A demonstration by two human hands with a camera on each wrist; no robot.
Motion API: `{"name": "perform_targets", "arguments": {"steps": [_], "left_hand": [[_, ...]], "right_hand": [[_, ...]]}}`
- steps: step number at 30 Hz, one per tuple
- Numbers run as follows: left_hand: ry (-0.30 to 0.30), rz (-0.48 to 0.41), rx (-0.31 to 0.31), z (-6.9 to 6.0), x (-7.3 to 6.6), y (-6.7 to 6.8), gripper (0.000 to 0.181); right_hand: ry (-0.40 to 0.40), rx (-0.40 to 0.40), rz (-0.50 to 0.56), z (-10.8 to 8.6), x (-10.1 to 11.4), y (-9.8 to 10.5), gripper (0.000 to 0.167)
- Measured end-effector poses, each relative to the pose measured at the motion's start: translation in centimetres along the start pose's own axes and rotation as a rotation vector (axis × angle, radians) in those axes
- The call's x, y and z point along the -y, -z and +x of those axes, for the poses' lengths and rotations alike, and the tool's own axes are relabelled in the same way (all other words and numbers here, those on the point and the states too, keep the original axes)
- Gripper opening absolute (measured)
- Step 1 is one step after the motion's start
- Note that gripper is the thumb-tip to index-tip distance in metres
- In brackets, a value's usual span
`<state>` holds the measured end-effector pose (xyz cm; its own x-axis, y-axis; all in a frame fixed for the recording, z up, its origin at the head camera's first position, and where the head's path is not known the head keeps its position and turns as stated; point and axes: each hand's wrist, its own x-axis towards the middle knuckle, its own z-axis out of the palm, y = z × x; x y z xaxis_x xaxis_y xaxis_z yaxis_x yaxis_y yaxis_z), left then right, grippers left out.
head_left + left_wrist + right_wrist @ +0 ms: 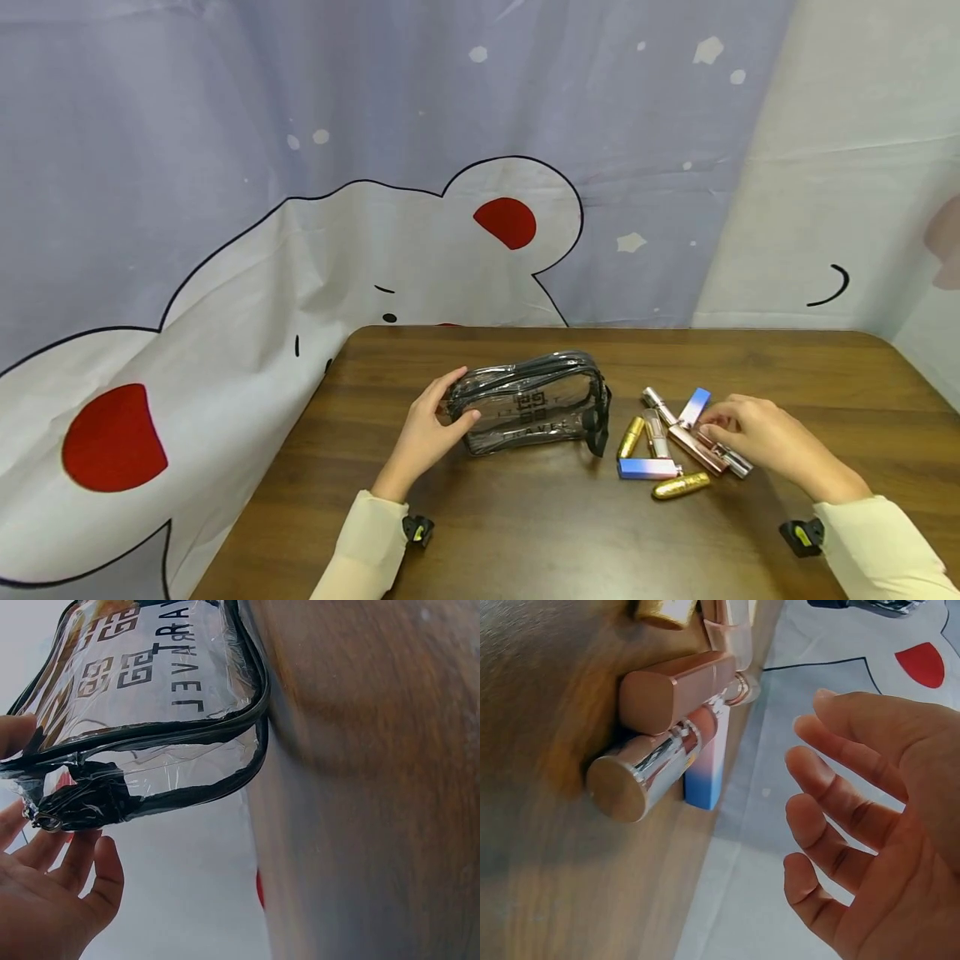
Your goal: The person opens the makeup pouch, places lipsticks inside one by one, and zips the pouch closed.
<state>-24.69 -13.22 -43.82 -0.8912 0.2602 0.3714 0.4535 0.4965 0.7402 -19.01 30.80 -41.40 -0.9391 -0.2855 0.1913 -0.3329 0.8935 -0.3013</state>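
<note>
A clear pouch with black trim and printed lettering (536, 412) stands on the table. My left hand (426, 433) holds its left end, thumb at the front and fingers round the back. In the left wrist view, the black zipper end (90, 795) lies between thumb and fingers. My right hand (765, 437) hovers over the right side of a lipstick pile, fingers loosely bent and holding nothing. Nearest it are a rose-gold lipstick (649, 701), a silver-ended lipstick (619, 787) and a blue-and-white lipstick (703, 784).
Left of these lie a gold lipstick (632, 437), a pale clear-cased tube (656, 433), another blue-and-white lipstick (647, 469) and a second gold lipstick (680, 486). All rest on a brown wooden table (540, 533). A printed curtain (637, 167) hangs behind its far edge.
</note>
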Motion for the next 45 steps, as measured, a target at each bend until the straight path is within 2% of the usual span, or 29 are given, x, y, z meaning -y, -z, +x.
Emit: {"name": "perform_targets", "arguments": {"steps": [15, 26, 40, 45], "left_hand": [[0.003, -0.005, -0.017, 0.0, 0.3, -0.2, 0.064], [-0.009, -0.002, -0.04, 0.2, 0.5, -0.4, 0.063], [-0.014, 0.001, -0.051, 0.4, 0.5, -0.6, 0.063], [-0.005, -0.006, -0.044, 0.3, 0.4, -0.7, 0.062]], "right_hand": [[-0.112, 0.137, 0.008, -1.3, -0.5, -1.0, 0.005], [-0.146, 0.136, -0.018, -1.2, -0.5, -1.7, 0.011], [-0.131, 0.115, -0.088, -1.2, -0.6, -2.3, 0.01], [-0.148, 0.112, -0.093, -1.3, -0.7, -2.6, 0.012]]}}
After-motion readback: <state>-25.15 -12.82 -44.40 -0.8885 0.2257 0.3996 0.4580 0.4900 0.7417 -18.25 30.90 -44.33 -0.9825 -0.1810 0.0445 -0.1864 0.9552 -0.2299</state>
